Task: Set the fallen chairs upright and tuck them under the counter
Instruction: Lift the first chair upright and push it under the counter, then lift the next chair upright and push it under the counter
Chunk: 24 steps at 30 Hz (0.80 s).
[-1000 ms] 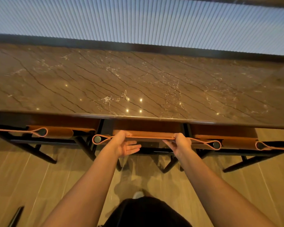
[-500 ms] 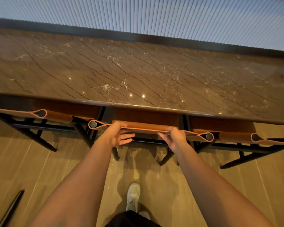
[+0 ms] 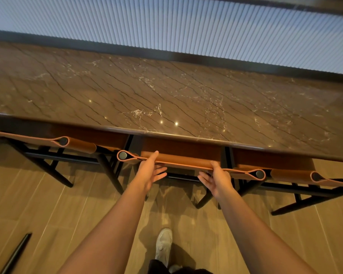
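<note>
Left hand point(image 3: 150, 171): thumb laid on top of the tan leather backrest strap point(image 3: 183, 165) of the middle black-framed chair point(image 3: 181, 153), fingers spread loose below it, not clenched. Right hand point(image 3: 216, 177): thumb over the same strap, fingers splayed under it, palm turned inward; a light grasp at most, and whether the fingers press the strap from below cannot be told.

Middle chair stands upright, seat tucked beneath the brown veined marble counter point(image 3: 166, 95), its backrest just outside the counter edge.

2 more chairs of the same make flank it: left chair point(image 3: 73, 144) and right chair point(image 3: 293, 173), both upright and under the counter.

Floor: tan wood-look tiles point(image 3: 48, 210). 1 white sneaker point(image 3: 163, 244) below, between the forearms. Thin black rod point(image 3: 16, 254) at lower left, identity unclear.
</note>
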### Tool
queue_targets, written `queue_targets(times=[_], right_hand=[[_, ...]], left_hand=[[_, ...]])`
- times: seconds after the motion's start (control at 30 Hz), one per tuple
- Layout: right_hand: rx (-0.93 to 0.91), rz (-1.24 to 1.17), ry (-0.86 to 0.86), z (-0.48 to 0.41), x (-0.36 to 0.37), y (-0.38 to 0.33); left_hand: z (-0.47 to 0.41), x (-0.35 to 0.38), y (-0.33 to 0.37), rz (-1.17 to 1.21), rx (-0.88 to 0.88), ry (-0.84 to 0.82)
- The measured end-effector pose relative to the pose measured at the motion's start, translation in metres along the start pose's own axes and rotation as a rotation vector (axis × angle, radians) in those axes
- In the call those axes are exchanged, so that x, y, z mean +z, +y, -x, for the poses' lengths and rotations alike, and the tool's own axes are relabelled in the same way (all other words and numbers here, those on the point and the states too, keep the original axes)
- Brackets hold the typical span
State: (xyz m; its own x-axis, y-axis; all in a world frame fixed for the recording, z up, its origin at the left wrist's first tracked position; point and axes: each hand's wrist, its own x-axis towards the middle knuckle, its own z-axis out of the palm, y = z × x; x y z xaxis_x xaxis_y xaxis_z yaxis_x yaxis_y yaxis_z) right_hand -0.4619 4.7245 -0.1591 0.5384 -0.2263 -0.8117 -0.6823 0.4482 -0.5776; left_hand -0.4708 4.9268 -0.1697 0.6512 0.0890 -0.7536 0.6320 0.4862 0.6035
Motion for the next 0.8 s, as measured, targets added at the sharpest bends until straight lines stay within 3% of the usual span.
queue_targets(times=[0.5, 0.8], right_hand=[[-0.171, 0.352, -0.564, 0.084, -0.012, 0.044], [-0.141, 0.586, -0.848, 0.169, 0.015, 0.101]], left_hand=[[0.133, -0.042, -0.067, 0.472, 0.395, 0.15], [0.238, -0.12, -0.115, 0.641, 0.601, 0.391]])
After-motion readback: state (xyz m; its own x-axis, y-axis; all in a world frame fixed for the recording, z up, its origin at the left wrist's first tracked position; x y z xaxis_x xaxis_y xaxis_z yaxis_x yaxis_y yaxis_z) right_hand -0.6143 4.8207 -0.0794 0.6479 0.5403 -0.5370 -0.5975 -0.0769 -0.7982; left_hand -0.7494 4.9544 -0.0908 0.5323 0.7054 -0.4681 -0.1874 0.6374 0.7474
